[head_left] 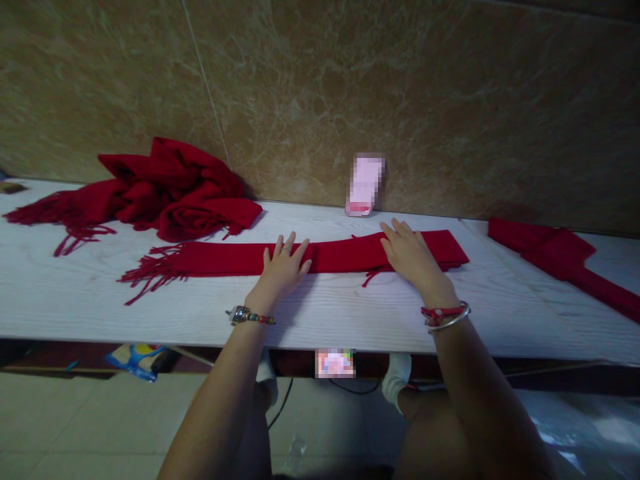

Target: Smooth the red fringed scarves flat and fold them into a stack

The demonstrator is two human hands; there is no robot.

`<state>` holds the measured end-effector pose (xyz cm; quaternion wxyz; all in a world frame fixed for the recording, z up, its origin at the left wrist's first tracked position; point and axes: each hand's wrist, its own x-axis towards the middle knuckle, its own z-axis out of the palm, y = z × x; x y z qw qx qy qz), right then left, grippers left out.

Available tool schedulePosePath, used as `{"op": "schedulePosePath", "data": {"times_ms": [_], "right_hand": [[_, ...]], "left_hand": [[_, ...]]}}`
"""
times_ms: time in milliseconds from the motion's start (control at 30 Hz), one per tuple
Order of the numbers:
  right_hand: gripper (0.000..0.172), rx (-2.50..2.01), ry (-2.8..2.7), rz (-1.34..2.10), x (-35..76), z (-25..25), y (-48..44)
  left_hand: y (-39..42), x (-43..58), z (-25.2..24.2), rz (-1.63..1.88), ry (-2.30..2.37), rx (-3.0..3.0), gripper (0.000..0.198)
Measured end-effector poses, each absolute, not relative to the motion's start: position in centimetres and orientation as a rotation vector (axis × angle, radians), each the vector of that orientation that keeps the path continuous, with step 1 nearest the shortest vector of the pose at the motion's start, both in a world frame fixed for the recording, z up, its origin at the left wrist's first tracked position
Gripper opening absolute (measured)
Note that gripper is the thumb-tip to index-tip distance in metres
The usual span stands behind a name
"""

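Head view — flat red scarf (345,257) on white tabletop (345,310) — marbled wall (295,100) behind.

Your left forearm (220,393) and right forearm (485,380) reach from the near edge toward the far side, angling inward. Your left hand (284,270) is palm down, fingers spread and pointing far. Your right hand (411,257), well apart from it, is also palm down, fingers angled far and left.
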<state>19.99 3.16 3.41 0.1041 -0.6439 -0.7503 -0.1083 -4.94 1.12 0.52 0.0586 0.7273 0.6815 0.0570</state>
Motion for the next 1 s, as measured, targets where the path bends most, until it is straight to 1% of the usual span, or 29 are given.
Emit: {"op": "schedulePosePath", "data": {"times_ms": [67, 167, 267, 467, 567, 633, 733, 867, 933, 1000], "right_hand": [[0.049, -1.793, -2.293, -0.285, 18.7, 3.3, 3.0], [0.047, -1.677, -2.45, -0.221, 17.0, 2.7, 2.8], [0.047, -1.792, -2.478, -0.144, 17.1, 2.3, 2.8], [0.05, -2.029, -2.335, -0.016, 21.1, 2.9, 3.3], [0.05, -2.11, -2.232, -0.025, 22.9, 3.1, 3.4], [0.05, -2.129, -2.162, -0.093, 23.3, 3.2, 3.4], [0.05, -2.009, -2.154, -0.188, 22.0, 3.3, 3.0], [0.049, -1.721, -2.381, -0.188, 18.6, 2.9, 2.2], [0.049, -1.69, -2.489, -0.186, 17.7, 2.6, 2.0], [0.048, -1.762, -2.515, -0.18, 17.9, 2.3, 2.1]], "left_hand": [[1.3, -4.5, 0.5, 0.216, 1.983, 2.29, 0.054], [1.4, -4.4, 0.2, 0.137, 1.961, 2.291, 0.053], [1.4, -4.5, -0.1, 0.067, 1.982, 2.286, 0.053], [1.3, -4.5, 0.2, 0.03, 1.987, 2.254, 0.054], [1.2, -4.4, 0.6, -0.004, 1.981, 2.231, 0.055], [1.2, -4.3, 0.6, -0.036, 1.995, 2.212, 0.055], [1.1, -4.1, 0.5, -0.072, 2.032, 2.182, 0.055], [1.1, -3.9, 0.3, -0.031, 2.064, 2.149, 0.054], [1.1, -3.8, 0.2, 0.008, 2.067, 2.143, 0.054], [1.1, -3.7, 0.2, 0.056, 2.078, 2.148, 0.054]]}}
